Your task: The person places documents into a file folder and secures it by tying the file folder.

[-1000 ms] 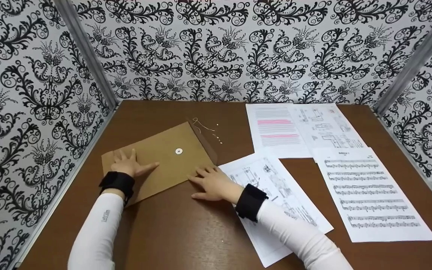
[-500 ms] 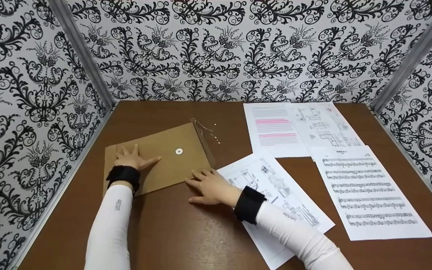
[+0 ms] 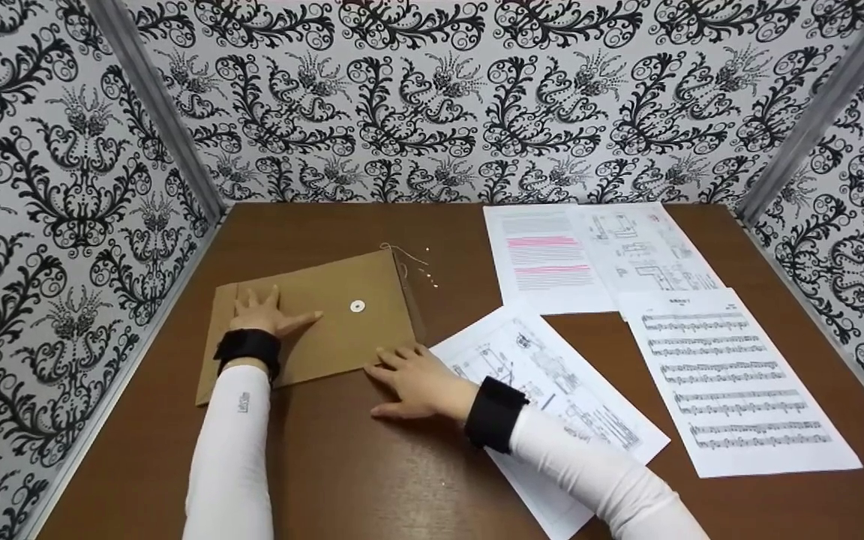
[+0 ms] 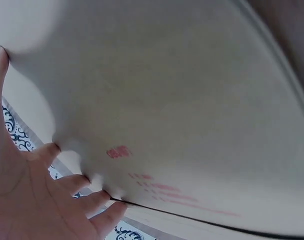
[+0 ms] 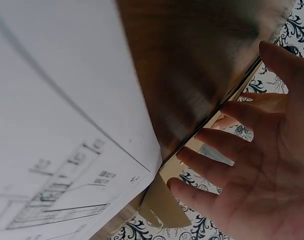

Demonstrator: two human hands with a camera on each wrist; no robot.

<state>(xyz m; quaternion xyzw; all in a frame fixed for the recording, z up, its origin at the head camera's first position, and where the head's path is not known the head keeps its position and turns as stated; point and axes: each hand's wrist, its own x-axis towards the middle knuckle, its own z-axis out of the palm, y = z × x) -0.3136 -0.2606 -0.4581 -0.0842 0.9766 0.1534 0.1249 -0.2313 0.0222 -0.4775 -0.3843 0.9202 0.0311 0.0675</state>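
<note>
A brown kraft envelope (image 3: 327,341) lies slightly tilted on the left half of the table, a white round button (image 3: 358,306) on its upper face. My left hand (image 3: 263,315) rests on its left part, fingers spread and thumb pointing right. Red print (image 4: 119,151) on the envelope shows in the left wrist view. At the envelope's lower right corner is my right hand (image 3: 421,382), its fingers extended and fingertips touching the near edge. Along the right side the flap (image 3: 415,311) shows as a narrow strip. A thin string (image 3: 407,255) trails from the upper right corner.
A technical drawing (image 3: 552,375) lies partly under my right forearm. Further right are a sheet of music (image 3: 739,382), a text page with pink highlighting (image 3: 548,259) and another drawing (image 3: 642,247), overlapping. Small shiny specks (image 3: 430,279) dot the wooden table (image 3: 372,480). Patterned walls (image 3: 432,97) stand around it.
The envelope has turned a little clockwise, so its near edge runs closer to level. My left hand has shifted slightly right with it, and my right hand slightly nearer to me.
</note>
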